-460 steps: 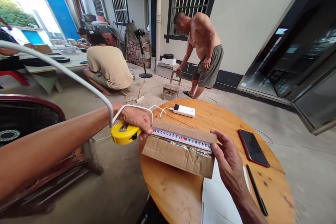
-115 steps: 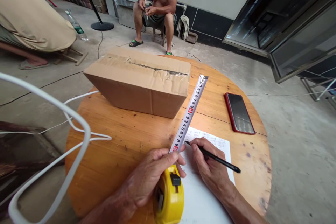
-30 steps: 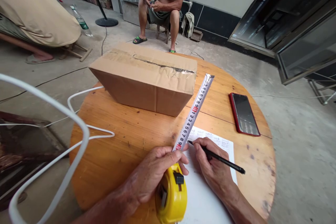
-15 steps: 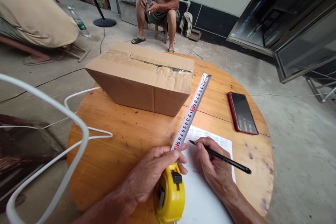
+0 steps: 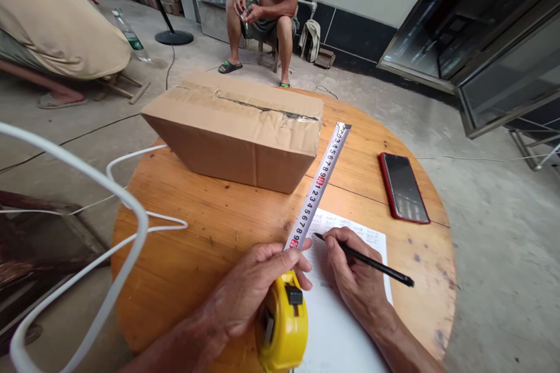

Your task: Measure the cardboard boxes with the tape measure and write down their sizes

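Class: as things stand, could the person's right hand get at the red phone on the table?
Probably yes. The phone lies bare on the table beyond the right hand, nothing between; but that hand holds a pen.

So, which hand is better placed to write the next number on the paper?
The right hand: it already holds the black pen with its tip on the paper. The left hand is busy gripping the yellow tape measure.
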Demonstrator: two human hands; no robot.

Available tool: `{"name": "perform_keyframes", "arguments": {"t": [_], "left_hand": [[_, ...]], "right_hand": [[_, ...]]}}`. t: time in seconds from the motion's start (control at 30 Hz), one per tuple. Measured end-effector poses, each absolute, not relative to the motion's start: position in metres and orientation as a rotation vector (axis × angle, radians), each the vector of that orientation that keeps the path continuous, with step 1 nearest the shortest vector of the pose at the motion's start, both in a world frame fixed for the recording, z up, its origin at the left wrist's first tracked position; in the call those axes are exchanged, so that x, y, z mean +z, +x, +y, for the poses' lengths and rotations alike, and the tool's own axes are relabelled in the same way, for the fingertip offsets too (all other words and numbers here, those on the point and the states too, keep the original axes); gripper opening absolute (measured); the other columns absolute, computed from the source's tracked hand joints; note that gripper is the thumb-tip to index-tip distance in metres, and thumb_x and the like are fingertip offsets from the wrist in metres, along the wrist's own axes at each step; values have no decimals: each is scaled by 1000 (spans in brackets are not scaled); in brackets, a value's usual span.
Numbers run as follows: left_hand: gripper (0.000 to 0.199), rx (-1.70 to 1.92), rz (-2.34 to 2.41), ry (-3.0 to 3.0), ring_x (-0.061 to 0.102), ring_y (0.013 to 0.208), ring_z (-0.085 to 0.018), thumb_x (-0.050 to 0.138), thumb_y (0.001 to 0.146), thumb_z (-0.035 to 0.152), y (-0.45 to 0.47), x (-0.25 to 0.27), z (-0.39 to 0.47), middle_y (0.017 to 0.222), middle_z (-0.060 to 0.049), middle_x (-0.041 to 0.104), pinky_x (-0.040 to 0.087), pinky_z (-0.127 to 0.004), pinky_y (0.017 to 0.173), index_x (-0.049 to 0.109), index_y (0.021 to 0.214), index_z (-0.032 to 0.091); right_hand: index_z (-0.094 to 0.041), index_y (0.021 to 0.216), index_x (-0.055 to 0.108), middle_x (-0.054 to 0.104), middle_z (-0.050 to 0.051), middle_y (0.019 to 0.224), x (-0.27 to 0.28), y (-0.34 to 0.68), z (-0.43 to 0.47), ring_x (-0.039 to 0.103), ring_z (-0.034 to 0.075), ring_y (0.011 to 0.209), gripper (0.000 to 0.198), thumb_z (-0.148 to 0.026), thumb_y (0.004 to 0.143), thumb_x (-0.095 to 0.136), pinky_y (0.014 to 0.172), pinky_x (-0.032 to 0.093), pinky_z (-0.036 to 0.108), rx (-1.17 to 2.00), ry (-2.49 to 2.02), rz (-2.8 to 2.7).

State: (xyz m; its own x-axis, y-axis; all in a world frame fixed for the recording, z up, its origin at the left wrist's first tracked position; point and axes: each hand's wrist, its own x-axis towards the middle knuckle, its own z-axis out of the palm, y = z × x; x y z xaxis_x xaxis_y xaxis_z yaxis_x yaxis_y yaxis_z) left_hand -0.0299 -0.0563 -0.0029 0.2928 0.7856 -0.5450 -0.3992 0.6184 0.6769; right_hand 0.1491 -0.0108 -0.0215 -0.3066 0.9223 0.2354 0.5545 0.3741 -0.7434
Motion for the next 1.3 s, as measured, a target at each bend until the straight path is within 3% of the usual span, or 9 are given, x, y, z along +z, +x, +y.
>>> {"name": "perform_keyframes", "arguments": {"t": [0.33, 1.0, 1.3], "left_hand": [[31, 817, 997, 432, 59, 72, -16, 56, 82, 42, -29, -2, -57, 88, -12, 70, 40, -23, 60, 66, 80, 12], [31, 836, 986, 468, 63, 89, -24, 54, 84, 42, -29, -3, -57, 81, -11, 71, 41, -26, 65, 65, 79, 14], [31, 830, 987, 472, 64, 78, -21, 54, 84, 42, -30, -3, -56, 85, -11, 71, 41, -26, 64, 66, 79, 14]], "right_hand": [[-19, 80, 57, 56, -1, 64, -21, 148, -10, 50, 11, 53, 13, -22, 89, 47, 48, 39, 23, 729, -1279, -1999], [-19, 81, 57, 55, -1, 64, -20, 147, -10, 49, 11, 54, 13, -23, 89, 47, 49, 38, 23, 743, -1278, -2012], [-19, 80, 57, 55, -1, 66, -18, 145, -10, 49, 11, 55, 13, -20, 88, 47, 52, 39, 23, 743, -1234, -2028]]}}
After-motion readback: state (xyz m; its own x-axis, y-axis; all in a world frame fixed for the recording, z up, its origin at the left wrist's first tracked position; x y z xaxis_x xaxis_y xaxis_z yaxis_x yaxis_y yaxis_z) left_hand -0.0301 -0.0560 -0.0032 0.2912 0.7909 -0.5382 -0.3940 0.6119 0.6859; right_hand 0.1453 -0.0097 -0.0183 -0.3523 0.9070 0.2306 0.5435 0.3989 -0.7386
